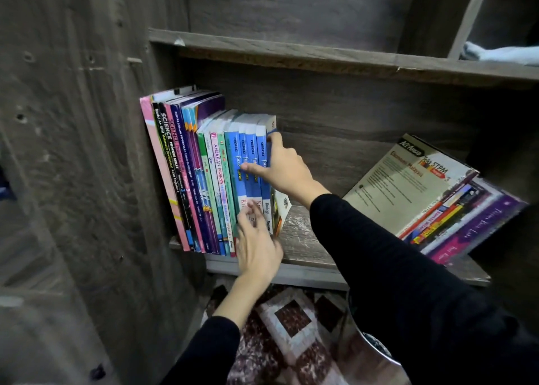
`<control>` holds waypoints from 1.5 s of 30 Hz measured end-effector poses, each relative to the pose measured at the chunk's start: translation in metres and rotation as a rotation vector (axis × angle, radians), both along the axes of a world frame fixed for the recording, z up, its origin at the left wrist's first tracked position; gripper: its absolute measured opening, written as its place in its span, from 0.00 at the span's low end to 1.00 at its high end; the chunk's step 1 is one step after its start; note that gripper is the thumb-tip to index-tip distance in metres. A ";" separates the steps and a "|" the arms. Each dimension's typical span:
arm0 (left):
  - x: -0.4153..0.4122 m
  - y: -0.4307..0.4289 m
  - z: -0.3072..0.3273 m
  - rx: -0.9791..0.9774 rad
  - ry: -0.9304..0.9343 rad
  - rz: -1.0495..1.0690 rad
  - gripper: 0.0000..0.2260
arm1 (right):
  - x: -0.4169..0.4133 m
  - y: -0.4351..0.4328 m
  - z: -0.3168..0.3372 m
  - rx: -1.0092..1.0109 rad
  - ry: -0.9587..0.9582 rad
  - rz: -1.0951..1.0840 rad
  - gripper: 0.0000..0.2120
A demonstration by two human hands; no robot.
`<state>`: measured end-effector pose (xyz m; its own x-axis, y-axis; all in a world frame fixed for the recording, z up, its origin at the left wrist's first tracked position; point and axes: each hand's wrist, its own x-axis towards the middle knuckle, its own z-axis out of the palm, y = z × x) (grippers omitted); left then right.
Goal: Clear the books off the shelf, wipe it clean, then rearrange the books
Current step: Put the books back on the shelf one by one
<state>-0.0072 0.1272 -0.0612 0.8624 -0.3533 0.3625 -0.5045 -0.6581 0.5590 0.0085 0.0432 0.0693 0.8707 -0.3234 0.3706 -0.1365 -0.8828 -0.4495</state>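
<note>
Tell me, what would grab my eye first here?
First, the bright row of upright books packed against the left end of the wooden shelf. Both hands are on its blue books: the right hand grips them from the right side near the top, and the left hand touches their lower spines with spread fingers. At the shelf's right end lies a slanting stack of books.

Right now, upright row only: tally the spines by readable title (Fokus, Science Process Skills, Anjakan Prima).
blue Fokus books: 4
Science Process Skills books: 2
Anjakan Prima book: 1
Total: 7
</note>
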 end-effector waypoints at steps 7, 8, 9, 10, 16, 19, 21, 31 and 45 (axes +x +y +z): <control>0.006 -0.011 -0.006 -0.342 0.024 0.026 0.32 | 0.002 -0.003 -0.009 0.022 -0.073 0.028 0.34; 0.006 -0.012 -0.007 -0.350 0.016 0.023 0.32 | 0.002 -0.004 -0.009 0.016 -0.081 0.029 0.32; 0.006 -0.014 -0.010 -0.346 -0.003 0.016 0.31 | 0.001 -0.005 -0.010 0.015 -0.089 0.023 0.31; 0.007 -0.014 -0.013 -0.338 -0.032 0.006 0.31 | 0.000 -0.006 -0.010 0.016 -0.101 0.010 0.30; 0.006 -0.022 -0.029 -0.390 -0.137 -0.065 0.33 | -0.012 -0.013 -0.013 0.147 -0.192 -0.056 0.28; 0.005 -0.032 -0.035 -0.370 -0.081 -0.039 0.36 | -0.015 -0.016 -0.013 0.196 -0.205 -0.076 0.28; 0.010 -0.036 -0.043 -0.327 0.047 -0.035 0.40 | -0.016 -0.018 -0.014 0.222 -0.224 -0.113 0.26; 0.002 -0.052 -0.043 -0.241 0.188 -0.023 0.37 | -0.034 -0.025 -0.028 0.209 -0.367 -0.218 0.24; -0.019 -0.086 -0.043 -0.089 0.180 -0.194 0.37 | -0.079 -0.073 -0.041 0.204 -0.513 -0.433 0.21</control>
<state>-0.0265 0.0414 -0.1043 0.8351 -0.4919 0.2463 -0.5035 -0.5031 0.7024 -0.0707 -0.0295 0.0287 0.3791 -0.7084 0.5953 -0.1834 -0.6881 -0.7021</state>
